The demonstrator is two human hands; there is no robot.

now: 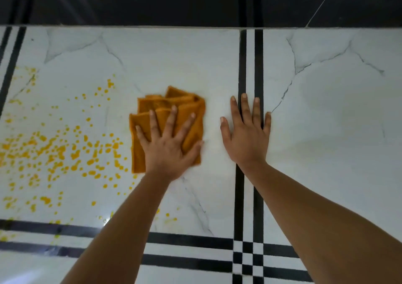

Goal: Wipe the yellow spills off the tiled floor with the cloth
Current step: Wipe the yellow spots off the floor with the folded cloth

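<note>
A folded orange cloth (187,110) lies flat on the white marble floor tile (174,62) in the middle of the view. My left hand (168,148) presses down on the cloth with fingers spread. Yellow spills (56,151), many drops and blotches, cover the tile to the left of the cloth and reach its left edge. A few more yellow drops (170,218) sit near the lower black stripes. My right hand (247,131) rests flat on the floor to the right of the cloth, fingers apart, holding nothing, over the black stripes.
A black skirting band (152,5) runs along the wall at the top. Double black stripes (250,55) cross the floor vertically on the right and horizontally (185,249) near the bottom, meeting in a checker pattern (248,259). White tile (337,120) continues to the right.
</note>
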